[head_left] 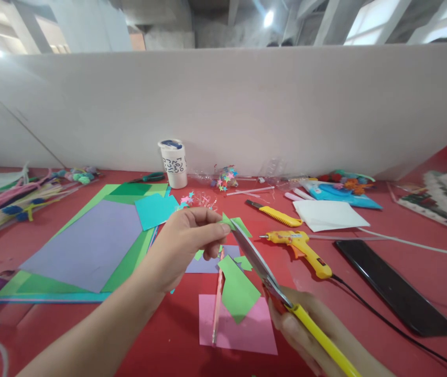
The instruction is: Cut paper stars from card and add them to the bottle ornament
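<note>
Both hands are busy over the red tabletop (364,272): the left hand (186,243) pinches a small green paper piece (234,224) between thumb and fingertips, held up off the surface near the centre of the view, and the right hand (305,330), at about 5 o'clock from it, is closed around the yellow handle of scissors (264,272) whose blades reach up to 11 o'clock and meet the green piece at their tips. Whether the blades are parted I cannot tell.

Below the blades a larger green scrap (238,290) lies on a pink sheet (247,332), with a pencil (218,298) touching the sheet's left edge. A white cup (174,163) with a blue lid stands at 12 o'clock against the white partition (247,104); its contents are hidden.

At 9 o'clock of the left hand a purple sheet (89,243) lies on green sheets (129,262), with a teal square (155,209) at their upper right corner. At 3 o'clock lie a yellow glue gun (300,248), a yellow box cutter (276,213), white paper (327,214) and a black slab (394,285). Pipe cleaners (11,201) sit at the far left edge. Bare red surface shows between the glue gun and the slab, and at the near edge left of the pink sheet
</note>
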Tool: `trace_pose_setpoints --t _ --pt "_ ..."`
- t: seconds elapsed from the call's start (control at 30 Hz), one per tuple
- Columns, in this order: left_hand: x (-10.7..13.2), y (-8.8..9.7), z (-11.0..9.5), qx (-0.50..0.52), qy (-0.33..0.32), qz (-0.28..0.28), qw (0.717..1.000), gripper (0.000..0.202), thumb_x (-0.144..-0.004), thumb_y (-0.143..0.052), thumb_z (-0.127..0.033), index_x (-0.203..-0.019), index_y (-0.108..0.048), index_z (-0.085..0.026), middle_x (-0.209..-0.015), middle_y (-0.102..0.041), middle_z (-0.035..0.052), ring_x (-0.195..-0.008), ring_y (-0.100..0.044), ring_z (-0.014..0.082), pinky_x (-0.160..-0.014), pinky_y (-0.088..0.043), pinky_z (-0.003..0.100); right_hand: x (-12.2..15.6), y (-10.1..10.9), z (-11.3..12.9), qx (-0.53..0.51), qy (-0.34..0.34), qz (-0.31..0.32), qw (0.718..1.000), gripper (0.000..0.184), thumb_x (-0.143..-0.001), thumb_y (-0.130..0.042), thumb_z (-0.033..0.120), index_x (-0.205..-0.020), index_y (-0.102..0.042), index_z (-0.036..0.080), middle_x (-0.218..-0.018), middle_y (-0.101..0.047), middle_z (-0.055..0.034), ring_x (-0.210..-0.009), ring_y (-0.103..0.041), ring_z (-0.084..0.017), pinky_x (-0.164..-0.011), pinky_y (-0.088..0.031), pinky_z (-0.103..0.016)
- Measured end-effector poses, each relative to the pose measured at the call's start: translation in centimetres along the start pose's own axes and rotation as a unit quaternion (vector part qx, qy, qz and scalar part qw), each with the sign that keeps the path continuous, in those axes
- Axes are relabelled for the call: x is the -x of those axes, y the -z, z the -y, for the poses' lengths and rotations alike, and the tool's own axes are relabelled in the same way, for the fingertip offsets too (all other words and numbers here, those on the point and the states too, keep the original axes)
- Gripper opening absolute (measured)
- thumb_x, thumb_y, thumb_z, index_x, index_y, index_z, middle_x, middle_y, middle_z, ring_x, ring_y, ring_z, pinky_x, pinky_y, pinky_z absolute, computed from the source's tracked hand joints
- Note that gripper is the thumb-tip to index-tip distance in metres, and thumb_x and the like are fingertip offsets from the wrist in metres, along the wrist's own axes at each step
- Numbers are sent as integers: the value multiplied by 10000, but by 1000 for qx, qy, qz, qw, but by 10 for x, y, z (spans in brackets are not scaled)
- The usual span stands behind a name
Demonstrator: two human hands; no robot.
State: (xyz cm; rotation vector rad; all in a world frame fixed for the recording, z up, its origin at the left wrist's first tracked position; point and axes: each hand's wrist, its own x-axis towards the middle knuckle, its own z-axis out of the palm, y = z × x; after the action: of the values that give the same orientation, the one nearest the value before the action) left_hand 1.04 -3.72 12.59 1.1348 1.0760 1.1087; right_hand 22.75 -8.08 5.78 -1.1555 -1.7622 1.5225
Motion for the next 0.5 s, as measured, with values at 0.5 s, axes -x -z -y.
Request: trace_pose_setpoints --t 0.5 --pt "0 1 0 -3 3 -5 1000 144 -726 -674 -205 -616 -589 -171 -517 -531 -61 -435 -454 48 -460 -350 198 0 2 -2 5 -10 24 1000 547 -818 -383 763 -669 -356 238 -452 -320 100 -344 -228 -64 -345 -138 -248"
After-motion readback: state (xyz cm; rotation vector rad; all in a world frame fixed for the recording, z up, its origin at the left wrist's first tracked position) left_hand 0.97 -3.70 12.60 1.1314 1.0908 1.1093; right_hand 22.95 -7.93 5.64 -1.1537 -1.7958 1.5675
